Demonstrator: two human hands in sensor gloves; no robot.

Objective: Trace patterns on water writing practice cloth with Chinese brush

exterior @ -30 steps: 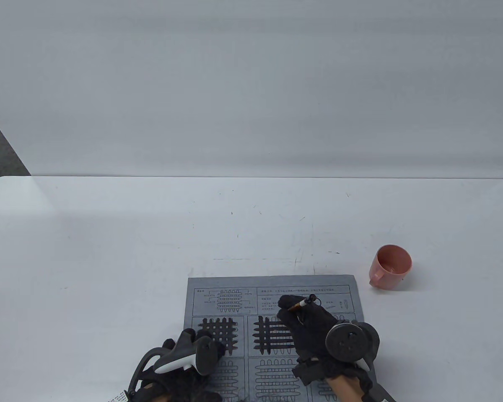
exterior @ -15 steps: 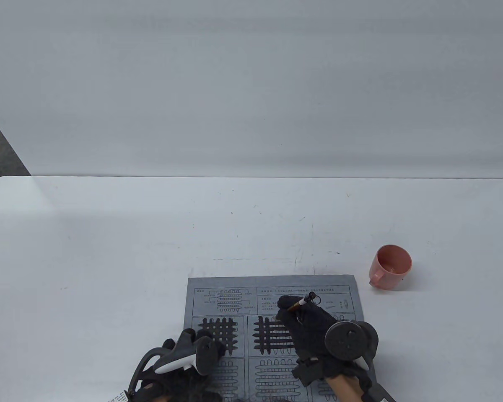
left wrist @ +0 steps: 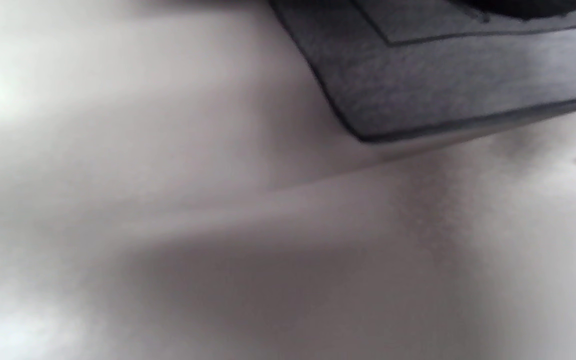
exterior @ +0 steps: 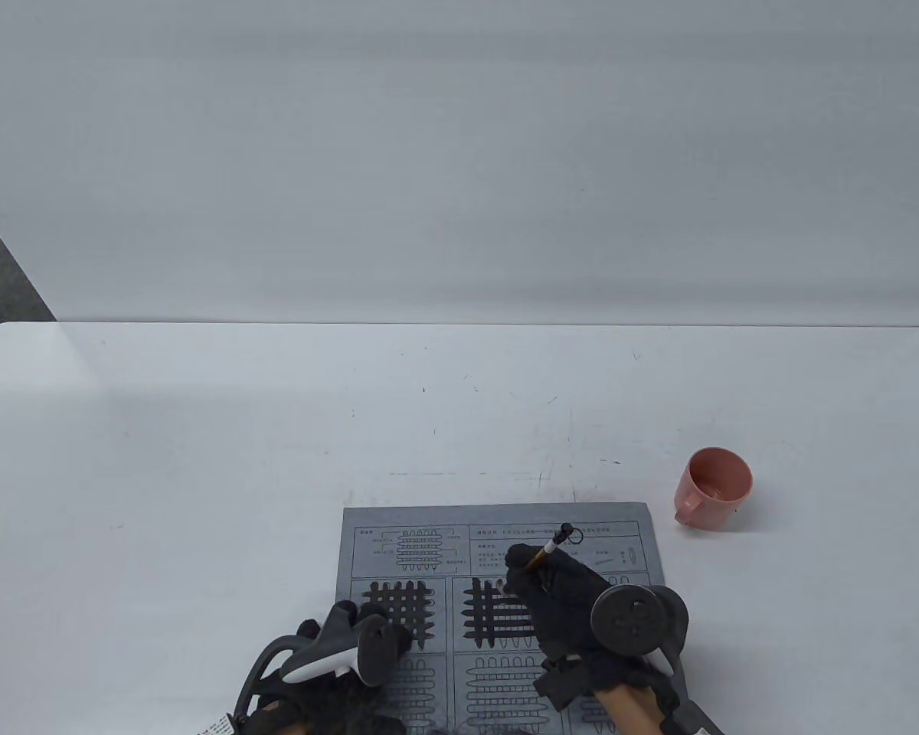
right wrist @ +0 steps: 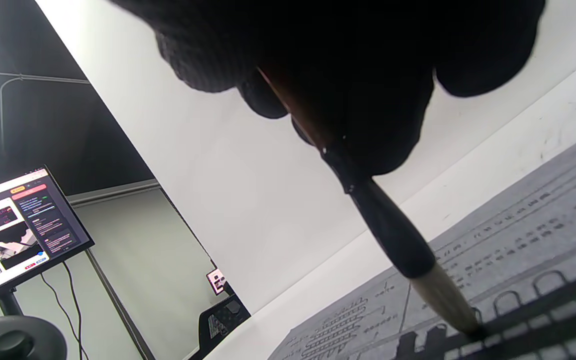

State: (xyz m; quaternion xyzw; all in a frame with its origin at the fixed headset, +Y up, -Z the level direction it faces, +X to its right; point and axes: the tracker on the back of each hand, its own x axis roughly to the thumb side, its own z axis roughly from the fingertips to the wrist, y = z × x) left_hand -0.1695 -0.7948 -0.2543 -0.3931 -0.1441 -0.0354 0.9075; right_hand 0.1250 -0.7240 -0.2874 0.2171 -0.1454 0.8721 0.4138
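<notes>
A grey water writing cloth lies at the table's near edge, printed with grid patterns; the upper left square and part of the upper middle one are traced dark. My right hand grips a Chinese brush, its top end pointing up and right. In the right wrist view the brush slants down from my fingers and its pale tip touches a dark traced line on the cloth. My left hand rests on the cloth's left part; how its fingers lie is hidden. The left wrist view shows a cloth corner.
A pink cup stands on the white table to the right of the cloth, beyond its far right corner. A white wall panel rises behind the table. A monitor shows in the right wrist view.
The brush's top end has swung up and away from me, so the handle stands steeper. My right hand has shifted slightly left. The left hand has not moved.
</notes>
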